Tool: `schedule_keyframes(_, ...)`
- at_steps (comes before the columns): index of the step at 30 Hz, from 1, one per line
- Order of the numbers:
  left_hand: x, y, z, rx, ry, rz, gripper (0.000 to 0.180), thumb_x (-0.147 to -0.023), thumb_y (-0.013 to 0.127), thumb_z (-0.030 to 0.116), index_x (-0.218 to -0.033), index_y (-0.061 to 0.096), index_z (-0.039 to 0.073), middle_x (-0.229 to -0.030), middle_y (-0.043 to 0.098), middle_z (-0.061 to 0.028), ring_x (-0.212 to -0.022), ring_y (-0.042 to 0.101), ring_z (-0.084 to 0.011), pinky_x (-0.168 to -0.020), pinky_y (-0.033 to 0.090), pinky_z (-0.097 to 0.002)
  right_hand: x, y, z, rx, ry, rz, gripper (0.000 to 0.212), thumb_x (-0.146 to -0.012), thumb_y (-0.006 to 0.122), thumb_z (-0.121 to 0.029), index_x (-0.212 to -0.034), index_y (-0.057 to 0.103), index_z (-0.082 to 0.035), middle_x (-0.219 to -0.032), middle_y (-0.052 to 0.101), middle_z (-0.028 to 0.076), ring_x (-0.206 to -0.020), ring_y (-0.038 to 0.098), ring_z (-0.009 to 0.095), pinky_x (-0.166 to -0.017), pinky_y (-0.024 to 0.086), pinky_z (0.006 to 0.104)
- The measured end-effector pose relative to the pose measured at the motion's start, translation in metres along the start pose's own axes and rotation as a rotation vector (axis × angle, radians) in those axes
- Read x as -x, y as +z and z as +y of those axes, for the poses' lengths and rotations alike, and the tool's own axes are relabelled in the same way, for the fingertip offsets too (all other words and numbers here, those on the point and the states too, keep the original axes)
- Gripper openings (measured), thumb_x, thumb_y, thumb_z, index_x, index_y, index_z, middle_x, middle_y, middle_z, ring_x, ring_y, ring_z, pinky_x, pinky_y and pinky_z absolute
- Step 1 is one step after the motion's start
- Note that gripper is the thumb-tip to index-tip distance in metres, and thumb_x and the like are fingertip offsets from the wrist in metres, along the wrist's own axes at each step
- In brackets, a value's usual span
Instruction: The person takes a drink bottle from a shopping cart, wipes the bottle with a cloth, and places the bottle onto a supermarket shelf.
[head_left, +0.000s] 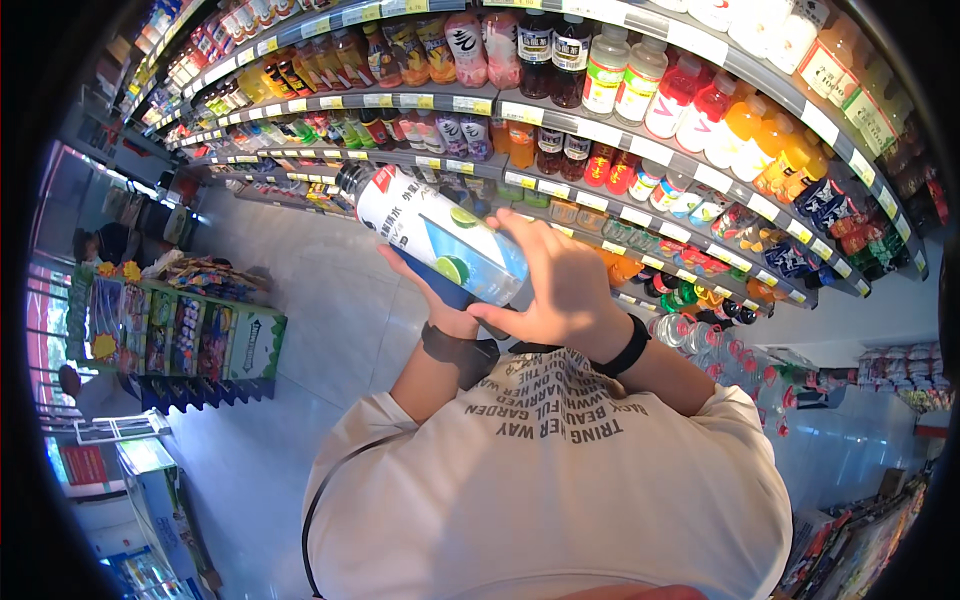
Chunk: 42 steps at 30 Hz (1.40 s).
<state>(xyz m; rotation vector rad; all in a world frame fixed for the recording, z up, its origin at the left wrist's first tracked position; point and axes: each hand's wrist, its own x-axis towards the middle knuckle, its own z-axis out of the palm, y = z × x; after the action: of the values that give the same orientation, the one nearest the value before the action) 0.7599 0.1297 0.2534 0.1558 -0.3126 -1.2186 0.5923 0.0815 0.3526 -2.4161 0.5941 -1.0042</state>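
Held in front of my chest is a drink bottle [440, 235] with a dark cap, a white and blue label and pictures of cut limes. It lies tilted, its cap toward the upper left. My left hand [437, 297] cradles it from below, the fingers mostly hidden behind it. Around the base end my right hand [560, 285] is closed, thumb below and fingers above. Black bands circle both wrists. Just beyond the bottle, shelves hold rows of bottled drinks.
A long curved drinks shelf [590, 128] with price tags spans the far side and right. At left stands a green snack display rack [245, 345] on the grey tiled floor [310, 300]. Large clear water bottles [690, 332] stand on the floor at right.
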Motion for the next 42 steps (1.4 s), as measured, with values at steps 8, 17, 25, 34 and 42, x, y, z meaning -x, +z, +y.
schedule_keyframes(8, 0.022, 0.028, -0.01, 0.083, 0.153, -0.046, 0.091, -0.075, 0.041, 0.087, -0.133, 0.051, 0.017, -0.118, 0.06, -0.0205, -0.105, 0.058, -0.0391, -0.092, 0.048, -0.0517, 0.009, -0.006, 0.017, -0.289, -0.246, -0.107, 0.079, -0.073, 0.082, -0.03, -0.131, 0.04, 0.003, -0.09, 0.061, 0.014, -0.077, 0.06, 0.026, -0.066, 0.048, 0.0369)
schedule_keyframes(17, 0.03, 0.034, 0.0, 0.156, 0.259, -0.186, 0.089, -0.077, 0.045, 0.083, -0.139, 0.049, 0.02, -0.132, 0.05, -0.0254, -0.119, 0.049, -0.0409, -0.104, 0.038, -0.0548, 0.013, 0.008, 0.037, -1.125, 0.615, -0.582, 0.048, -0.103, 0.035, -0.04, -0.14, 0.034, -0.008, -0.089, 0.063, 0.012, -0.055, 0.061, 0.016, -0.048, 0.048, 0.0278)
schedule_keyframes(25, 0.018, 0.027, 0.02, 0.129, 0.109, -0.2, 0.101, -0.072, 0.035, 0.091, -0.125, 0.059, 0.009, -0.131, 0.051, -0.0258, -0.118, 0.049, -0.0401, -0.099, 0.043, -0.0514, 0.023, 0.004, 0.048, -1.414, 0.772, -0.546, 0.071, -0.1, 0.024, -0.059, -0.146, 0.024, -0.005, -0.111, 0.06, 0.016, -0.071, 0.065, 0.021, -0.049, 0.054, 0.0298)
schedule_keyframes(34, -0.008, 0.045, 0.055, 0.146, 0.054, -0.222, 0.108, -0.069, 0.043, 0.091, -0.136, 0.048, 0.006, -0.127, 0.052, -0.0311, -0.114, 0.054, -0.0422, -0.093, 0.05, -0.0505, 0.023, 0.031, 0.014, -0.938, 0.242, -0.203, 0.11, -0.078, 0.082, -0.017, -0.149, -0.002, -0.004, -0.119, 0.055, 0.019, -0.099, 0.058, 0.02, -0.089, 0.046, 0.0335)
schedule_keyframes(42, -0.023, 0.021, 0.064, 0.108, -0.013, -0.242, 0.098, -0.073, 0.04, 0.089, -0.142, 0.043, 0.019, -0.134, 0.052, -0.0196, -0.118, 0.05, -0.052, -0.092, 0.046, -0.0622, -0.011, 0.063, -0.017, -0.501, 0.077, 0.094, 0.112, -0.074, 0.085, -0.015, -0.145, -0.001, -0.004, -0.103, 0.051, 0.017, -0.094, 0.054, 0.025, -0.086, 0.045, 0.0387)
